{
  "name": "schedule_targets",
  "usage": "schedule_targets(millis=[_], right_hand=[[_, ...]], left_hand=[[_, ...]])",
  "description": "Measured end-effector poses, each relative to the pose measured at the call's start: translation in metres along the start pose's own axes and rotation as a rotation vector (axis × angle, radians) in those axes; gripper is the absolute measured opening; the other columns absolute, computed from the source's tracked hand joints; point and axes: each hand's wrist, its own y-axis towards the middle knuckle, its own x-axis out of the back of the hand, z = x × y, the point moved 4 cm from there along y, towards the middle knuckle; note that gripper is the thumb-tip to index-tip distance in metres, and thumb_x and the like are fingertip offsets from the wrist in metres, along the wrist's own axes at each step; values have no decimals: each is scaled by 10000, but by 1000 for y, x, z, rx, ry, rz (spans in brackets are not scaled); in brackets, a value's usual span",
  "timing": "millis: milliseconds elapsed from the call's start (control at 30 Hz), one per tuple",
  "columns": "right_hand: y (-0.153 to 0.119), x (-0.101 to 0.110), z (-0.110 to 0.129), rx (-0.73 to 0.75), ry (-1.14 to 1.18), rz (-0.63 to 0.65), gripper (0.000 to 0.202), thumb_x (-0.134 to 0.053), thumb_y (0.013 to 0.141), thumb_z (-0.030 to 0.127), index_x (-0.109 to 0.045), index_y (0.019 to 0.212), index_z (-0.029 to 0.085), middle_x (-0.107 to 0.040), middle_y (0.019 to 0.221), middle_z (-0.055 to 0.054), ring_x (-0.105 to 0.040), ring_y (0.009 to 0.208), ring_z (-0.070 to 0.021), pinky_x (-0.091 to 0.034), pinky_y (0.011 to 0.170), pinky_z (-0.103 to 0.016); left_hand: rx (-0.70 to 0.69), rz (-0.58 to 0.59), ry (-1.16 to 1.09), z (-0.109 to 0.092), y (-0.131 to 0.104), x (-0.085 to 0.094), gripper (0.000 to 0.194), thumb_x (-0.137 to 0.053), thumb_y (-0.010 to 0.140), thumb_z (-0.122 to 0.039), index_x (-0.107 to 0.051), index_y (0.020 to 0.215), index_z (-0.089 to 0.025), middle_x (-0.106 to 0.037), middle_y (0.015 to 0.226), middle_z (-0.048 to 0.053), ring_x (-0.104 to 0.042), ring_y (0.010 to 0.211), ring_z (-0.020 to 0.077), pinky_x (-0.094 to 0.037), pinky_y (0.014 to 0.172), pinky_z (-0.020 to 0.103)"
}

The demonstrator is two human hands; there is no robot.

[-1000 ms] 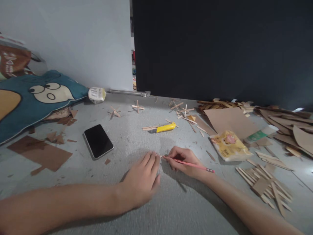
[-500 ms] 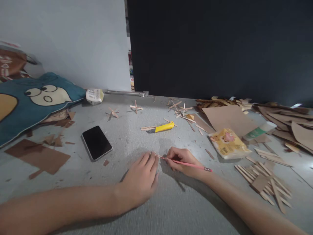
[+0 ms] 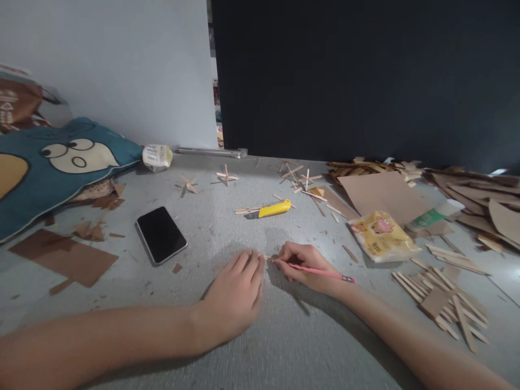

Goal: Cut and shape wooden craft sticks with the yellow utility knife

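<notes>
Near the centre of the head view, my right hand [image 3: 303,265] is closed round a pink pencil [image 3: 320,271], whose tip points left. A small piece of light wood [image 3: 267,258] shows between the pencil tip and my left hand [image 3: 236,287]. That hand lies palm down with its fingers close together, pressing on something mostly hidden under the fingertips. Beyond the hands, a yellow utility knife [image 3: 274,209] rests with its blade out beside thin wooden sticks [image 3: 246,210].
A black phone [image 3: 161,235] lies at left, near brown cardboard [image 3: 65,257] and a blue cushion [image 3: 81,157]. Crossed-stick pieces [image 3: 226,176] stand behind. At right are a yellow packet [image 3: 382,236], a glue tube [image 3: 436,215] and piled sticks [image 3: 459,319].
The view has shifted slightly. Both hands stay in nearly the same places, with the pencil still in my right hand.
</notes>
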Motion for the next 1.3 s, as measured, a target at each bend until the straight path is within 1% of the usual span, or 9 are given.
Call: schedule_targets(millis=[100,267,500,633,800,967,1100,1200,1300], right_hand=[[0,0,0,1,-8,3,427,-686,916,566,-528,714,226,-562,574,32,-468,486,-101,-353,462,-229],[0,0,-2,-26,-8,19,389,-674,929,532,-524,734,230,-571,577,31,-481,491,-107,-352,475,-235],[0,0,-3,-21,4,23,396,-679,926,540,-533,729,230,-571,569,34,-487,483,-107,-361,470,-230],[0,0,0,5,-25,13,397,-693,921,526,-529,713,229,-562,566,37,-467,480,-101,-347,466,-233],[1,1,-2,-26,3,7,378,-696,913,526,-542,741,227,-575,568,38,-500,468,-104,-360,450,-223],[0,0,-6,-9,-8,28,356,-678,939,480,-527,738,228,-571,593,35,-498,503,-106,-354,491,-235],[0,0,-6,-20,3,21,354,-650,958,485,-520,749,231,-569,596,33,-483,502,-108,-349,495,-242],[0,-1,-3,14,-1,43,377,-667,947,490,-508,724,231,-557,592,34,-467,507,-107,-341,500,-244],[0,-1,-3,7,9,36,379,-662,946,506,-505,738,230,-565,602,33,-481,507,-108,-355,503,-240]], left_hand=[[5,-12,-16,0,0,0,500,-388,1040,-239,-571,1455,-29,-646,1432,241,-588,1332,354,-487,1097,531],[-4,-12,13,-1,0,-2,495,-389,1034,-225,-582,1432,-3,-645,1427,254,-596,1319,361,-491,1090,526],[9,-7,-37,1,-1,-2,525,-369,1040,-237,-524,1498,-33,-638,1444,234,-563,1367,348,-466,1125,530],[0,-10,-13,0,0,0,512,-374,1038,-228,-551,1471,-20,-641,1438,243,-578,1347,353,-484,1107,531],[-20,5,59,-2,2,1,492,-401,1023,-209,-595,1411,23,-657,1410,257,-613,1293,370,-507,1078,524],[-14,-3,51,-2,2,1,493,-398,1025,-213,-591,1415,21,-654,1412,263,-609,1302,367,-508,1071,518],[-6,9,40,-2,2,0,493,-382,1036,-220,-593,1416,11,-650,1422,257,-603,1313,364,-499,1084,524],[-8,11,13,-2,1,-1,500,-366,1043,-217,-586,1419,30,-647,1418,272,-598,1318,375,-489,1092,538],[-3,4,4,-2,1,-1,500,-374,1044,-227,-584,1425,20,-646,1423,265,-595,1328,366,-488,1099,523]])
